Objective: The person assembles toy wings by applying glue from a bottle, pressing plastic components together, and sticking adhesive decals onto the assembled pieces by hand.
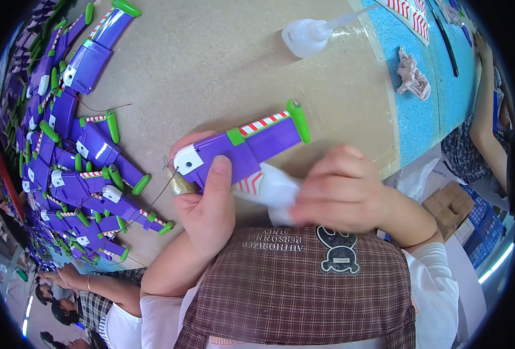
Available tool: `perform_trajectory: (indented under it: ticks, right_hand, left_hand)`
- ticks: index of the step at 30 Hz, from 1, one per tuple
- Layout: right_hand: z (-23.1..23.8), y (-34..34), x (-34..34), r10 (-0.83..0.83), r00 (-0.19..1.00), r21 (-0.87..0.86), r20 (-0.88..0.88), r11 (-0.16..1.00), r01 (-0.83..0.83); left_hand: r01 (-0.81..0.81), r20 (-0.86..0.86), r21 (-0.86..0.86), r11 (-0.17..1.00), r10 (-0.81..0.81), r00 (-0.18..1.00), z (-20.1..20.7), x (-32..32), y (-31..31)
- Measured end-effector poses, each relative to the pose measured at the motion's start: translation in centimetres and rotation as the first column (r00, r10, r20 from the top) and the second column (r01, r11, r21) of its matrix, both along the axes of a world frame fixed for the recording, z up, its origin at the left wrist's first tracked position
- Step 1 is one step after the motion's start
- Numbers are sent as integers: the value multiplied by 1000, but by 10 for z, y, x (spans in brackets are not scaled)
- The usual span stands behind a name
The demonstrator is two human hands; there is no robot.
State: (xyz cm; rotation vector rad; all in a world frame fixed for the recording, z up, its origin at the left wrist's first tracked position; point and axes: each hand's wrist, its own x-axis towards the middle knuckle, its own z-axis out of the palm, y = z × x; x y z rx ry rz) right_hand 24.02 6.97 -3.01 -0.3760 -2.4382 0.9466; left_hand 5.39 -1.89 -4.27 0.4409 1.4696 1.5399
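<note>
My left hand (206, 200) is closed round a purple plastic toy part (228, 157), with its thumb on the near face. The part has a white panel with a dark hole, a green end piece and a red-and-white striped strip along its upper edge. A thin wire comes off its left end. Something gold-coloured (182, 177) covers a fingertip of this hand. My right hand (344, 186), smeared by motion, pinches a white sticker sheet (278, 189) with red chevrons. The sheet lies just under and beside the purple part; I cannot tell whether they touch.
Many like purple-and-green parts (95, 145) are heaped along the left. A white squeeze bottle (305, 38) stands at the far side of the table. Right of it, a blue surface (408, 128) carries crumpled paper (412, 75) and a striped sticker sheet (408, 17). Other people sit on both sides.
</note>
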Motion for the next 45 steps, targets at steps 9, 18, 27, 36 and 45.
perform_trajectory:
  ticks: [9,18,27,36,45]
  right_hand:
    - [41,-4,-23,-376,926,-998,14,45,33]
    - [26,-6,-21,-273,962,-975,33,201,91]
    - [22,-5,-24,-341,922,-755,185,551,355]
    - [29,14,-14,-152,988,-734,36,667,130]
    - [11,17,-47,-54,999,-744,-10,668,29]
  left_hand:
    - [677,394,-90,730,-599,697,63,-11,12]
    - [657,490,-94,748,-540,684,56,-11,10]
    - [542,337,-102,834,-484,808,47,-5,6]
    - [243,441,-27,970,-207,873,47,-18,11]
    - [205,-57,181,962,-197,979,30,-1,6]
